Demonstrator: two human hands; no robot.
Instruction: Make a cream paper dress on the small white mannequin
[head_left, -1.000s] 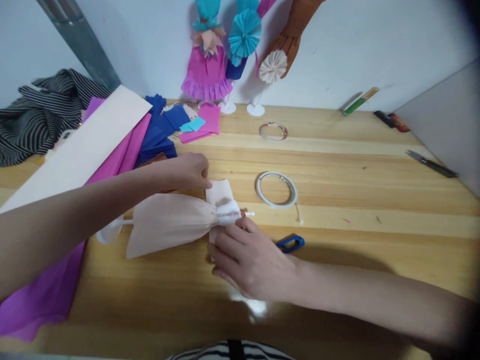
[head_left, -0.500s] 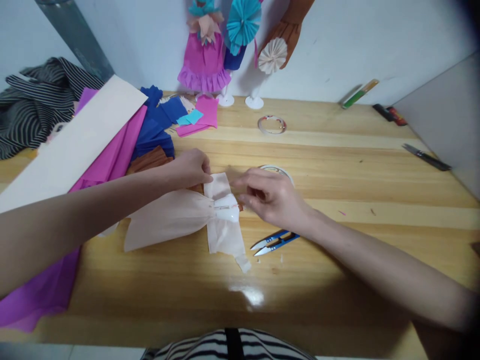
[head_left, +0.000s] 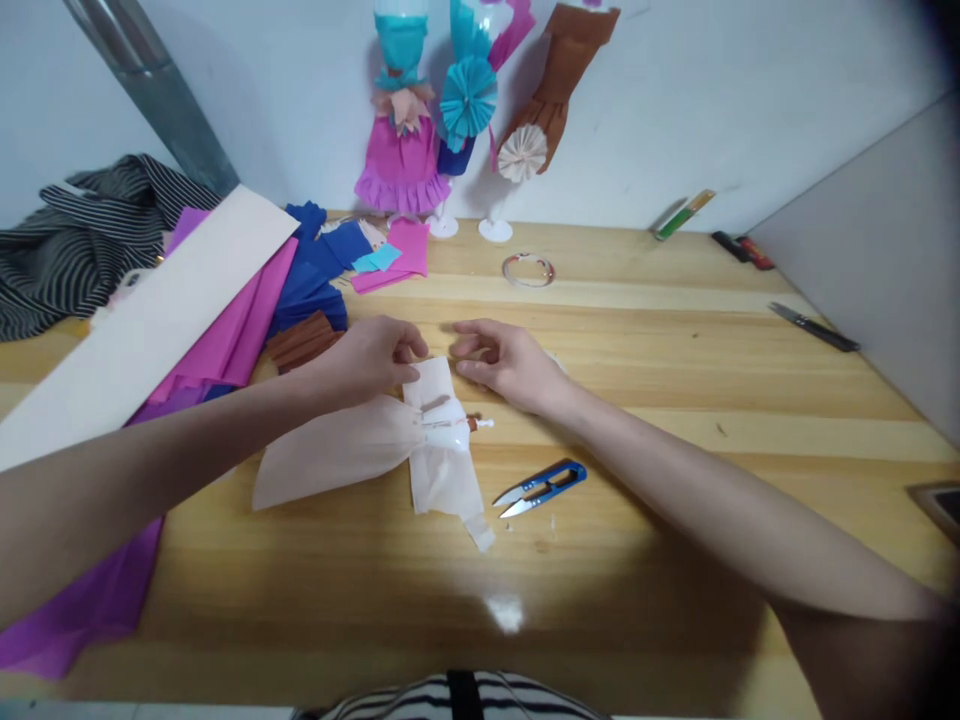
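A doll-sized dress of pale pink crepe paper [head_left: 337,452] lies on its side, gathered at a white bodice [head_left: 448,428]. A pale paper strip [head_left: 441,488] passes crosswise under the bodice, with a torn tail at its near end. My left hand [head_left: 379,352] has its fingers curled at the strip's far corner, with the thumb touching it. Just right of that end, my right hand [head_left: 506,362] hovers with its fingers bent and apart, holding nothing I can see. Blue thread snips [head_left: 551,488] lie below my right wrist.
Several figures in paper dresses, one with a magenta skirt [head_left: 401,165], stand against the wall. Folded blue paper [head_left: 307,275], brown paper [head_left: 304,342] and a long cream sheet [head_left: 157,310] lie left. A tape ring [head_left: 529,270] sits behind; a dark-handled cutter [head_left: 817,328] lies right.
My right hand has moved away from the bodice, up and left toward the strip's far end, uncovering the snips. The left hand stays by that corner. The camera view has shifted slightly.
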